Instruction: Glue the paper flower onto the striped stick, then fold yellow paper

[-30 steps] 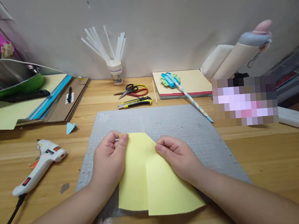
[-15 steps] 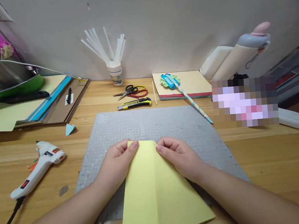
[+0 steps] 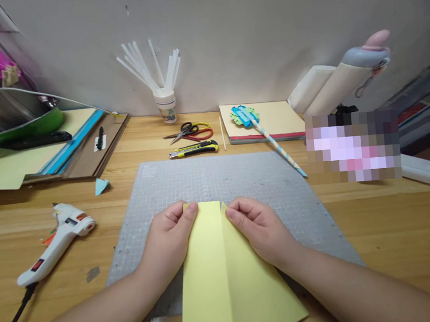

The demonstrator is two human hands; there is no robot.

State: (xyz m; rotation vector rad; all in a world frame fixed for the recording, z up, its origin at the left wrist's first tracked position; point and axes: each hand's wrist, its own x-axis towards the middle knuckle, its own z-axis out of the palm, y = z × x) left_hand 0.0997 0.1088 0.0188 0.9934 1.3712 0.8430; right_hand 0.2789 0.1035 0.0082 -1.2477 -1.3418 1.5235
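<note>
A sheet of yellow paper (image 3: 209,270) with a crease down its middle is held between my two hands, over the near part of a grey cutting mat (image 3: 216,178). My left hand (image 3: 172,231) pinches its top left corner, thumb on top. On the other side of the crease, my right hand (image 3: 259,227) pinches the top edge of the right half. A small split opens at the top of the crease, between the two halves. The fingers under the paper are partly hidden.
Behind the mat lie a box cutter (image 3: 194,149), scissors (image 3: 186,132) and a thin white stick (image 3: 222,133). A glue gun (image 3: 62,237) rests at left. Straws stand in paper cups (image 3: 166,105). A striped paper stick (image 3: 279,148) leans on a pad (image 3: 282,118).
A small gap has opened at the top of the yellow paper's crease. The sheet's lower left corner has shifted slightly right. Both hands keep their pinch.
</note>
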